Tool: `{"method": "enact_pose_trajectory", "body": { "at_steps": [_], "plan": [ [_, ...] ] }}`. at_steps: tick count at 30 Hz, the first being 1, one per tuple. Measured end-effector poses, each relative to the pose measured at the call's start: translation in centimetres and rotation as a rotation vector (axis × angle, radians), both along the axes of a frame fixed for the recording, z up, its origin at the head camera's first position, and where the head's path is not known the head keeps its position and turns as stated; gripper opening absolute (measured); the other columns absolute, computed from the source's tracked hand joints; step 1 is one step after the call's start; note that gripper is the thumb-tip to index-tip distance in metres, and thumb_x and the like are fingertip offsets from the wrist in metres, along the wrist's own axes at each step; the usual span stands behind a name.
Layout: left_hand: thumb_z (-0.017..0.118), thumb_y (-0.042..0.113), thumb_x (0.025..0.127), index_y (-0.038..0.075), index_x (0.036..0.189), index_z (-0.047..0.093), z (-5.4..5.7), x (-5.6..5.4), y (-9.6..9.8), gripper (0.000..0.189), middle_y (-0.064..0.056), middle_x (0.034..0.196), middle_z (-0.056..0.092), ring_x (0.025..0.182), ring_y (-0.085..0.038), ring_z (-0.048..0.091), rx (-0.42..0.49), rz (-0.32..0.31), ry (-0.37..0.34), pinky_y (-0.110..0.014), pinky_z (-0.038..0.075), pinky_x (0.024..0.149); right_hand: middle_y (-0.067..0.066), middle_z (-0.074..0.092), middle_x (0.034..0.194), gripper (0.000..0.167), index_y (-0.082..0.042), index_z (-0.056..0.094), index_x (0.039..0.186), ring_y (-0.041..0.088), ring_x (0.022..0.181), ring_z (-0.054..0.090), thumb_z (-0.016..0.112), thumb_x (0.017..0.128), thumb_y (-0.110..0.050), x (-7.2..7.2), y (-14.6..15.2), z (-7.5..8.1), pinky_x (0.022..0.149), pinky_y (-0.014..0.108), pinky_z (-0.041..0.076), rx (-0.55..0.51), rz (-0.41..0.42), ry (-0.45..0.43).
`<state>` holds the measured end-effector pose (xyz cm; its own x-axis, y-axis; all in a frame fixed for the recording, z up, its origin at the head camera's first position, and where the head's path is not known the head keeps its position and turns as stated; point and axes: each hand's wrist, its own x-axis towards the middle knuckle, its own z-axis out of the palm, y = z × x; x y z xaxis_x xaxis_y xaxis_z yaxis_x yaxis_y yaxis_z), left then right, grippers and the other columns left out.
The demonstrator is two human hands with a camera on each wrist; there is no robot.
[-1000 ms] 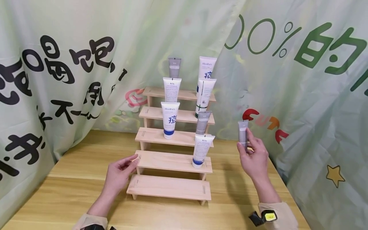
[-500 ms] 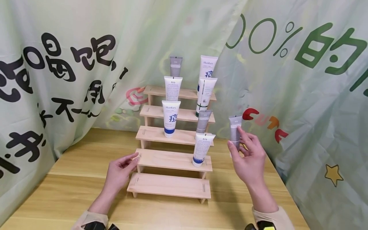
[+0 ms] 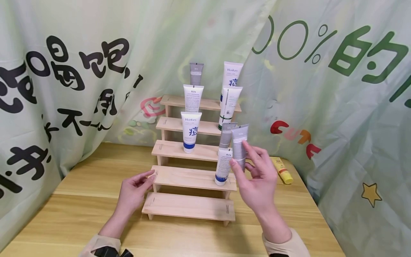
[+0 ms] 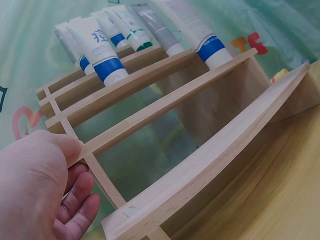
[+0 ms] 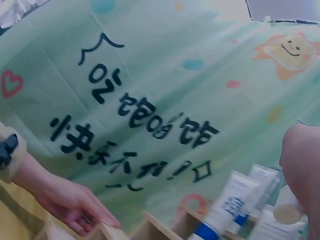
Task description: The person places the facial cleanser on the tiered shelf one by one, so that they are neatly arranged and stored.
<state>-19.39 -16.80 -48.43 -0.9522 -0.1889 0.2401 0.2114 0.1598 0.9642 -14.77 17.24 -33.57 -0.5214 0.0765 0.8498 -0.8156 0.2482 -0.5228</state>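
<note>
My right hand (image 3: pixel 258 178) pinches a grey squeeze tube (image 3: pixel 239 144) upright between thumb and fingers. This tube is in front of the stand's right side, partly covering a white tube with a blue base (image 3: pixel 223 166) on the second step from the bottom. At the left end of that same step, my left hand (image 3: pixel 136 191) grips the edge of the stepped wooden display stand (image 3: pixel 189 207); the left wrist view shows the thumb (image 4: pixel 65 145) on the wood and the other fingers curled below. In the right wrist view the back of my right hand (image 5: pixel 305 165) hides most of the grey tube.
Higher steps carry several tubes, among them a white one with blue lettering (image 3: pixel 190 132), a green-banded one (image 3: pixel 229 107) and a grey one (image 3: pixel 196 74). A yellow tube (image 3: pixel 282 171) lies on the wooden table (image 3: pixel 289 214) at right. Printed curtains (image 3: pixel 144 43) surround the table.
My right hand has carried the grey tube leftward from beside the stand to its right side, uncovering the yellow tube on the table. My left hand stays on the step's edge.
</note>
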Motion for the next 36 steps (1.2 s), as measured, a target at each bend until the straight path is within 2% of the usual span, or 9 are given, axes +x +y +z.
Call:
{"method": "enact_pose_trajectory", "body": {
  "at_steps": [6, 11, 19, 25, 31, 36],
  "plan": [
    [0.082, 0.012, 0.096, 0.002, 0.119, 0.08, 0.0, 0.0, 0.0, 0.026, -0.016, 0.084, 0.072, 0.068, -0.019, 0.066, 0.0, 0.003, 0.002, -0.027, 0.059, 0.062, 0.026, 0.058, 0.12, 0.062, 0.006, 0.064, 0.14, 0.028, 0.104, 0.066, 0.074, 0.082, 0.026, -0.8, -3.0, -0.7, 0.084, 0.032, 0.062, -0.036, 0.09, 0.012],
    [0.082, 0.013, 0.096, 0.002, 0.12, 0.08, -0.1, 0.0, 0.0, 0.027, -0.014, 0.084, 0.071, 0.07, -0.018, 0.066, 0.016, 0.001, -0.013, -0.027, 0.06, 0.064, 0.024, 0.06, 0.119, 0.057, 0.006, 0.067, 0.138, 0.031, 0.105, 0.064, 0.076, 0.084, 0.021, -1.5, -5.3, -1.2, 0.087, 0.031, 0.061, -0.025, 0.108, 0.025],
    [0.082, 0.012, 0.096, -0.001, 0.122, 0.078, 0.1, 0.0, -0.1, 0.03, -0.01, 0.084, 0.071, 0.072, -0.019, 0.068, 0.067, -0.026, -0.023, -0.028, 0.062, 0.068, 0.016, 0.066, 0.118, 0.047, 0.0, 0.072, 0.134, 0.031, 0.106, 0.065, 0.082, 0.088, 0.005, -2.4, -8.3, -2.0, 0.088, 0.031, 0.058, 0.065, 0.055, 0.033],
    [0.083, 0.012, 0.095, -0.002, 0.122, 0.077, 0.3, 0.0, 0.0, 0.03, -0.011, 0.084, 0.071, 0.072, -0.016, 0.068, 0.078, -0.029, -0.027, -0.027, 0.062, 0.067, 0.017, 0.066, 0.118, 0.049, 0.0, 0.07, 0.136, 0.031, 0.109, 0.064, 0.083, 0.089, 0.003, -3.7, -9.8, -3.9, 0.088, 0.032, 0.057, 0.087, 0.002, 0.028],
    [0.082, 0.012, 0.095, -0.001, 0.123, 0.077, 0.3, -0.1, 0.0, 0.03, -0.01, 0.085, 0.071, 0.07, -0.012, 0.066, 0.075, -0.033, -0.032, -0.027, 0.061, 0.067, 0.016, 0.066, 0.12, 0.054, -0.002, 0.068, 0.14, 0.031, 0.104, 0.064, 0.084, 0.089, 0.001, -4.9, -10.7, -6.0, 0.076, 0.033, 0.06, 0.069, -0.057, 0.006],
    [0.082, 0.012, 0.096, 0.0, 0.121, 0.078, 0.2, 0.0, 0.0, 0.029, -0.013, 0.085, 0.071, 0.069, -0.012, 0.065, 0.054, -0.023, -0.022, -0.026, 0.061, 0.065, 0.016, 0.064, 0.12, 0.054, -0.003, 0.068, 0.14, 0.03, 0.1, 0.064, 0.085, 0.089, -0.001, -5.8, -11.1, -7.3, 0.074, 0.031, 0.062, 0.029, -0.064, -0.003]
  ]
}}
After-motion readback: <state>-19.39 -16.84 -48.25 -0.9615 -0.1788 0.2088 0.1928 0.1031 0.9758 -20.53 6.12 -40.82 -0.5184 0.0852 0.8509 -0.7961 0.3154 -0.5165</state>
